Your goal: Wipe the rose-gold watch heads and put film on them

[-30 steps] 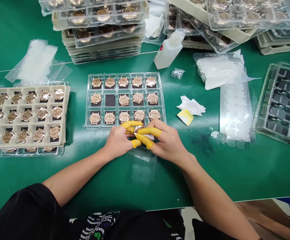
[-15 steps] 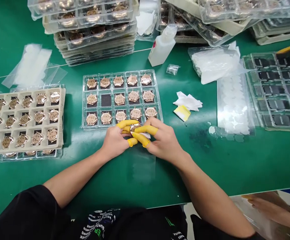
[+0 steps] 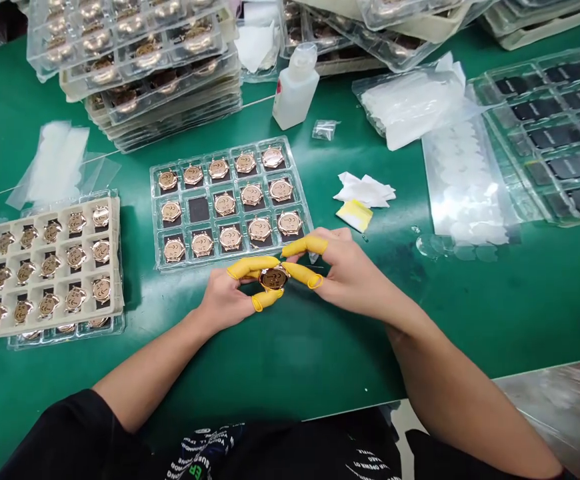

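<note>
Two hands are working close together: the left hand (image 3: 225, 299) and right hand (image 3: 353, 273) are both pinching a rose-gold watch (image 3: 273, 279) between yellow finger cots (image 3: 250, 267), fingers mostly closed, just off the near edge of a clear tray (image 3: 153, 220).

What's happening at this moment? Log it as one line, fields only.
Left hand | right hand | both pinch: rose-gold watch case | nearest: clear blister tray

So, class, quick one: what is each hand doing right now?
Left hand: pinching the rose-gold watch head in yellow finger cots.
Right hand: pinching the same watch head from the other side.
</note>
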Available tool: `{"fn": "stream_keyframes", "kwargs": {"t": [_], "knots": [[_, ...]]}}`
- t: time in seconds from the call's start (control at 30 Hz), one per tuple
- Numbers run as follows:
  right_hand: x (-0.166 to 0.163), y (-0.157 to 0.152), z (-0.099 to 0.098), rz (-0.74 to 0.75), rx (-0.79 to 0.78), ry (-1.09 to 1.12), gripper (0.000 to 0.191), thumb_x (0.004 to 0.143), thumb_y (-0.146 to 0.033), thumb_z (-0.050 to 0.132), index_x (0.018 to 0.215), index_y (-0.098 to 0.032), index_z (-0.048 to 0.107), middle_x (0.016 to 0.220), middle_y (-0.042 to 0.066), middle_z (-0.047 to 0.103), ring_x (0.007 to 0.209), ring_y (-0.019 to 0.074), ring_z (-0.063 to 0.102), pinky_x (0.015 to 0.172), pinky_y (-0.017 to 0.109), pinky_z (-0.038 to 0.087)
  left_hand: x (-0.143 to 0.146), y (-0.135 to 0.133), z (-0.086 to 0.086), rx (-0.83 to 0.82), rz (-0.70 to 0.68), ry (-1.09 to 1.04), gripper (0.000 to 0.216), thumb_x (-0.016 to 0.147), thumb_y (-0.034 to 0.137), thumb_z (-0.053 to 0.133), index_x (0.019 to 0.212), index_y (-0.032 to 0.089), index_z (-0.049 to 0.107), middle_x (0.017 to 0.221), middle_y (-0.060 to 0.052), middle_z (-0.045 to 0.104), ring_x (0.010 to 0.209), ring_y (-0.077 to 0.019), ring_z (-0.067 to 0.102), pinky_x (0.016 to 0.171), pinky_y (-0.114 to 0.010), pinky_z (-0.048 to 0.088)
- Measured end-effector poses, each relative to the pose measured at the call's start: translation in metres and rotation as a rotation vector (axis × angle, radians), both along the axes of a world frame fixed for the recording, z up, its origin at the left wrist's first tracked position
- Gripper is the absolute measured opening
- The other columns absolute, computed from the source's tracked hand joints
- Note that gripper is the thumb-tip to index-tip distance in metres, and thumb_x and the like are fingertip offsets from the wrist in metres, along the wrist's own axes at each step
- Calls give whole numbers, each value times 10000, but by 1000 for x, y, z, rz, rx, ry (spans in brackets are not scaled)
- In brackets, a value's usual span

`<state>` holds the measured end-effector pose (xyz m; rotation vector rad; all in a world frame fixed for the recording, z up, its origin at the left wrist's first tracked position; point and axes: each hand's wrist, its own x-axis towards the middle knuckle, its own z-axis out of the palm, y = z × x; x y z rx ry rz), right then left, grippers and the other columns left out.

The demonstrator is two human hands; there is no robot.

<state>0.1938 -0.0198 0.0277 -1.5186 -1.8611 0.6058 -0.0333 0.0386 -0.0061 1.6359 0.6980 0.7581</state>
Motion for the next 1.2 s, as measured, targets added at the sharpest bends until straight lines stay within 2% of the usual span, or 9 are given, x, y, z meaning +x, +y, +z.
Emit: {"fn": "stream_keyframes", "kwargs": {"t": [0.13, 0.37, 0.6, 0.7, 0.8, 0.9, 0.97, 1.03, 1.2], "knots": [[2, -1, 2, 30, 69, -55, 22, 999, -250, 670, 1001, -256, 692, 888, -3, 742, 838, 193, 618, 821, 390, 292, -2, 0, -2, 163, -39, 37, 383, 834, 271, 851, 1200, 191, 774, 1002, -36, 861, 842, -154, 826, 860, -263, 701], [-1, -1, 2, 90, 32, -285, 174, 926, -49, 517, 954, -216, 557, 946, 30, 726, 919, 222, 597, 873, 412, 270, -2, -1, -5, 306, -31, 29, 386, 844, 242, 850, 1218, 188, 768, 995, -35, 861, 807, -143, 819, 822, -238, 699], [-8, 0, -15, -54, 90, -276, 208, 964, -61, 456, 1066, -241, 462, 1061, 51, 746, 841, 225, 542, 909, 447, 306, 0, -1, -5, 144, -63, -28, 428, 822, 266, 877, 1228, 193, 762, 1032, -42, 858, 871, -167, 832, 880, -287, 716], [-12, 3, -21, -97, 104, -250, 167, 980, -87, 458, 1028, -247, 460, 1034, 49, 740, 828, 233, 522, 906, 459, 326, 1, -1, -2, 50, -54, -25, 450, 784, 255, 901, 1210, 191, 769, 1038, -43, 859, 893, -181, 839, 882, -293, 717], [-13, 4, -18, -210, 97, -181, 91, 1051, -187, 444, 1012, -249, 498, 1023, 63, 721, 912, 253, 560, 924, 471, 355, 2, -1, 3, -89, -40, 2, 477, 739, 255, 921, 1187, 179, 775, 1047, -57, 859, 904, -199, 844, 872, -298, 718], [-10, 1, -7, -318, 116, -1, 38, 1054, -265, 501, 1053, -254, 538, 1213, 93, 682, 1125, 274, 601, 991, 479, 407, 5, 1, 7, -261, -10, 41, 503, 719, 253, 921, 1193, 175, 774, 1025, -61, 859, 898, -201, 842, 872, -305, 717], [-9, -3, 2, -308, 69, 137, 39, 1033, -286, 543, 1055, -262, 565, 1313, 93, 648, 1222, 278, 598, 1029, 473, 440, 6, 3, 7, -355, 14, 63, 530, 706, 246, 925, 1208, 178, 770, 990, -52, 855, 866, -190, 835, 876, -310, 716], [-13, -5, 7, -258, -38, 231, 49, 1003, -276, 567, 1040, -266, 598, 1297, 78, 662, 1208, 268, 615, 1021, 457, 466, 6, 4, 7, -399, 25, 62, 557, 688, 235, 930, 1218, 181, 768, 976, -45, 848, 847, -182, 827, 880, -315, 713], [-31, -7, 5, -243, -312, 345, 82, 955, -307, 587, 943, -245, 640, 973, 49, 701, 903, 219, 630, 841, 397, 482, 7, 4, 6, -420, 36, 43, 574, 679, 212, 914, 1233, 180, 766, 965, -32, 830, 846, -164, 813, 899, -311, 702]]}}
